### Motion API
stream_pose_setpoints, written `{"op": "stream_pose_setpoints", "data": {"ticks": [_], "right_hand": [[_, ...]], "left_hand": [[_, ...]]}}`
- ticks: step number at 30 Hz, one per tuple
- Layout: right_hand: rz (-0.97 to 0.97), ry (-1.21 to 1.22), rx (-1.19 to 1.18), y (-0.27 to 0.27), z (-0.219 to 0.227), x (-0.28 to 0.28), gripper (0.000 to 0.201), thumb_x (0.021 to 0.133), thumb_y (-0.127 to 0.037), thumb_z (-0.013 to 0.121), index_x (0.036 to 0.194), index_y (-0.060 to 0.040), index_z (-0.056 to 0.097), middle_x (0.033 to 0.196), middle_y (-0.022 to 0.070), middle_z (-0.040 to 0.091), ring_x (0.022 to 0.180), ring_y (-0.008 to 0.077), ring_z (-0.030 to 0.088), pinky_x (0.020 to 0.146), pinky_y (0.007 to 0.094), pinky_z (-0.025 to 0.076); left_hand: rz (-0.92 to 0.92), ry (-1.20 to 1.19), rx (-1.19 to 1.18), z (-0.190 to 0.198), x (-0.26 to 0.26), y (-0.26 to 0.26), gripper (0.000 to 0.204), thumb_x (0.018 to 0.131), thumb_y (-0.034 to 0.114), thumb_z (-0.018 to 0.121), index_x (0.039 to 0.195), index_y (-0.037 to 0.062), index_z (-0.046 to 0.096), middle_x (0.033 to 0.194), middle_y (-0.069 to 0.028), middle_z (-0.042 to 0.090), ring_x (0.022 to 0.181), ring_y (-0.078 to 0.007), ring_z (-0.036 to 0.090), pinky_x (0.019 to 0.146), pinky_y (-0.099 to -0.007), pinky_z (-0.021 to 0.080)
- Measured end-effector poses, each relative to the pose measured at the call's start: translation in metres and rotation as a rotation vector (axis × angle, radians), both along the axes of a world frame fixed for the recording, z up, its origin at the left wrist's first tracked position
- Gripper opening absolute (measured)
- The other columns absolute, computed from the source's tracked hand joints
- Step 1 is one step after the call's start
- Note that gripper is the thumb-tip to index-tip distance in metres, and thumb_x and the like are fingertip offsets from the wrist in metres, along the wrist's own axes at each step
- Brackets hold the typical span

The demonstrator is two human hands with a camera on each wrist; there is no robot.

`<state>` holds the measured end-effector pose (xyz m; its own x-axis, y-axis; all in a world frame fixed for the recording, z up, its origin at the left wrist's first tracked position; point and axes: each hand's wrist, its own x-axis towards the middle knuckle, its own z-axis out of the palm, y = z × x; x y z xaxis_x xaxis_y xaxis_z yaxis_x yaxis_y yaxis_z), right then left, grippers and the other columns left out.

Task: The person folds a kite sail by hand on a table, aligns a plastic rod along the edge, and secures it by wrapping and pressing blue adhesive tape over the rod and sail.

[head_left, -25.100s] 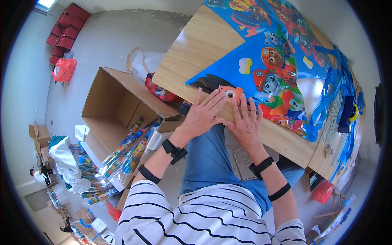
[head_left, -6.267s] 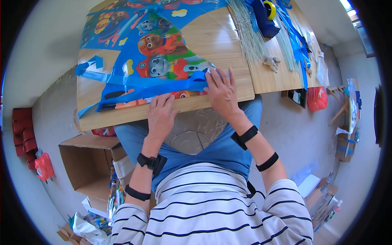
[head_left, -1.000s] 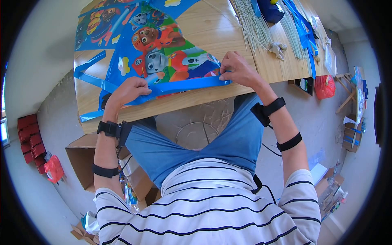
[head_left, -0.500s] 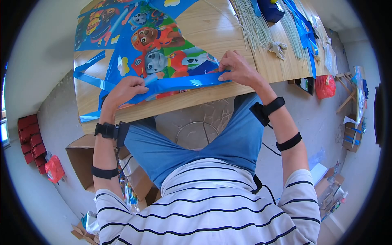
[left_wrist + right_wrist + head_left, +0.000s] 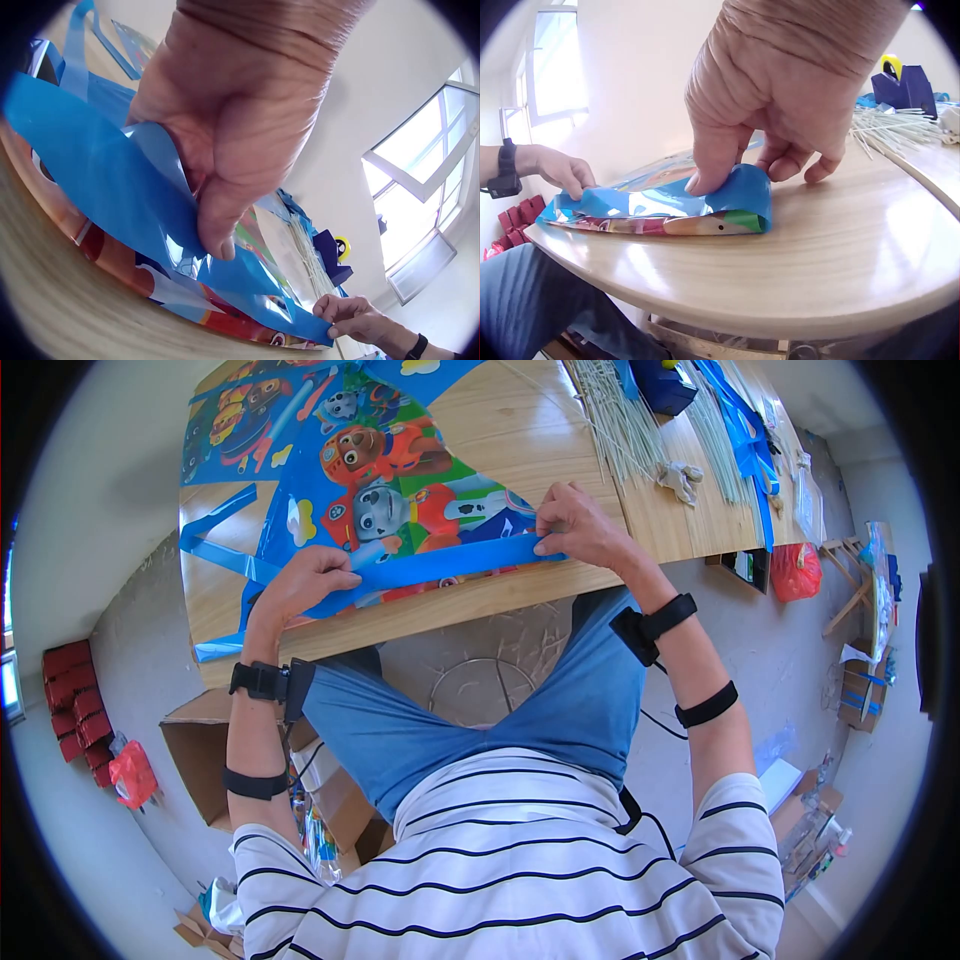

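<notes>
A glossy plastic sheet (image 5: 300,490) printed with cartoon dogs lies on the wooden table (image 5: 520,435). Along its near edge runs a flat blue plastic strip (image 5: 450,563). My left hand (image 5: 308,582) pinches the strip toward its left part, thumb on top, fingers curled beneath in the left wrist view. At the right end my right hand (image 5: 585,530) pinches it between thumb and fingers. In the right wrist view the strip (image 5: 641,202) loops over at that end, above the folded printed edge. Between the hands it stretches nearly straight.
Farther right lie thin pale sticks (image 5: 625,450), a blue tape dispenser (image 5: 665,390), a crumpled glove (image 5: 680,482) and more blue strips (image 5: 740,445). Another blue strip (image 5: 225,558) trails at the table's left. An open cardboard box (image 5: 195,770) stands on the floor at left.
Earlier both hands pressed flatter on the sheet's near edge; now both pinch the strip. Over the last second the strip has flattened and straightened between them, while the hands barely moved.
</notes>
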<state>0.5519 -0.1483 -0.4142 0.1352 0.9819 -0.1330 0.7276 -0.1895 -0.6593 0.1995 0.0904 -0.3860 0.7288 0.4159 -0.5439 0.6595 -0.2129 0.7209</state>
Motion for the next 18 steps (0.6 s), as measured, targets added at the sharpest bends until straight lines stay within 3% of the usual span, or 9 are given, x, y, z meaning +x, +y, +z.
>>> {"op": "stream_pose_setpoints", "data": {"ticks": [3,6,18], "right_hand": [[0.002,-0.005,-0.008,0.001,-0.001,0.001,0.023,0.070,-0.016,0.087,0.087,-0.0081,0.073,0.102,0.0072,0.061,0.110,0.0299,0.054,0.099,0.0405,0.044],[-0.011,0.026,-0.009,0.002,0.000,0.001,0.026,0.070,-0.015,0.087,0.091,-0.0087,0.074,0.102,0.0073,0.062,0.109,0.0300,0.056,0.099,0.0413,0.044],[-0.024,-0.052,0.019,0.002,-0.005,-0.001,0.026,0.073,-0.020,0.086,0.095,-0.0107,0.076,0.102,0.0081,0.064,0.108,0.0304,0.057,0.099,0.0420,0.043]], "left_hand": [[-0.008,0.029,-0.046,-0.004,-0.002,0.004,0.023,0.096,0.012,0.072,0.078,0.0026,0.061,0.073,0.0027,0.055,0.069,-0.0060,0.054,0.063,-0.0268,0.044],[-0.027,0.022,-0.048,-0.004,-0.004,0.005,0.023,0.096,0.011,0.072,0.078,0.0029,0.062,0.073,0.0023,0.057,0.068,-0.0055,0.056,0.063,-0.0263,0.045],[-0.044,0.058,0.001,0.009,0.001,-0.002,0.023,0.094,0.011,0.072,0.077,0.0018,0.061,0.072,0.0018,0.056,0.069,-0.0073,0.051,0.064,-0.0280,0.043]]}}
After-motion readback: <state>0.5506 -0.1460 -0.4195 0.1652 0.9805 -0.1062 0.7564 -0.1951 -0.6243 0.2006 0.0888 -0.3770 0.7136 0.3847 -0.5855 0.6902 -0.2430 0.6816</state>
